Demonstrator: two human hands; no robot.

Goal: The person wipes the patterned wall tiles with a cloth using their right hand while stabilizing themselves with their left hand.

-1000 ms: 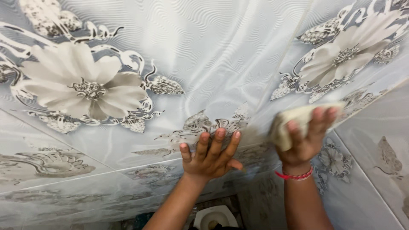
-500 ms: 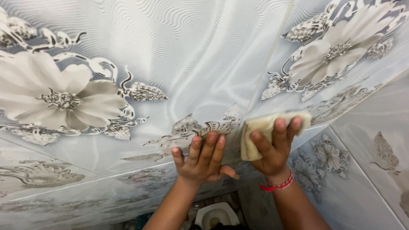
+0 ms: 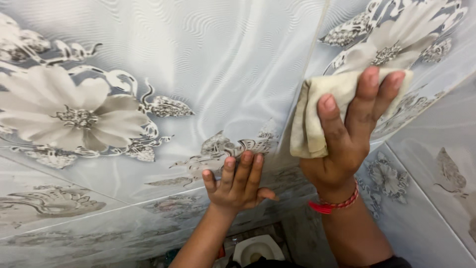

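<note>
My right hand [image 3: 347,134] presses a folded beige cloth [image 3: 317,114] flat against a glossy wall tile [image 3: 208,59] printed with large grey-white flowers. The cloth lies next to a vertical tile joint, just below a flower at the upper right. A red thread band circles that wrist. My left hand [image 3: 238,181] rests lower down on the same wall, palm against the tile, fingers together and pointing up, holding nothing.
A big flower print [image 3: 74,116] fills the left of the tiled wall. Another tiled wall [image 3: 436,178] meets it in a corner at the right. Far below, between my forearms, a white floor toilet pan [image 3: 255,249] shows.
My right hand has carried the cloth up and to the right along the tile. The left hand stays planted on the wall; the view has come closer.
</note>
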